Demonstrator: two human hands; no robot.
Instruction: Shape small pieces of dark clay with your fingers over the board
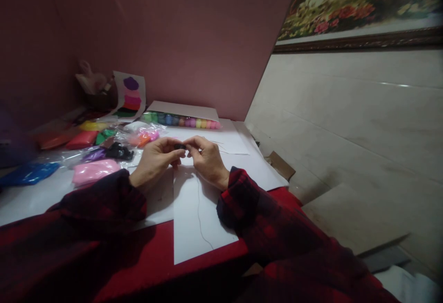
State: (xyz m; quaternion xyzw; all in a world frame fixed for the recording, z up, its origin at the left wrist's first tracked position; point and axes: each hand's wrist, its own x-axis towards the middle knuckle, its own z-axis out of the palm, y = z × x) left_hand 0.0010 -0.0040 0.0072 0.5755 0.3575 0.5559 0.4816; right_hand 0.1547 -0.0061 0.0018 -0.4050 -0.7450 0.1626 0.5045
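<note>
A small black lump of modelling clay [179, 146] is pinched between the fingertips of both my hands, above the white paper. My left hand [154, 159] comes in from the left with thumb and forefinger closed on the lump. From the other side, my right hand [208, 161] meets it, thumb and fingers pressed together at its right end. The fingertips partly hide the lump's shape. Below the hands, a white sheet of paper [188, 229] bears a thin curved line running towards its lower edge.
Bags of coloured clay lie to the left, among them a pink one [96, 171], a blue one [31, 174] and a black one [119, 151]. Behind stand a long pack of coloured pieces [180, 121] and a colour-striped sheet [131, 95]. A red cloth [148, 252] covers the table's front.
</note>
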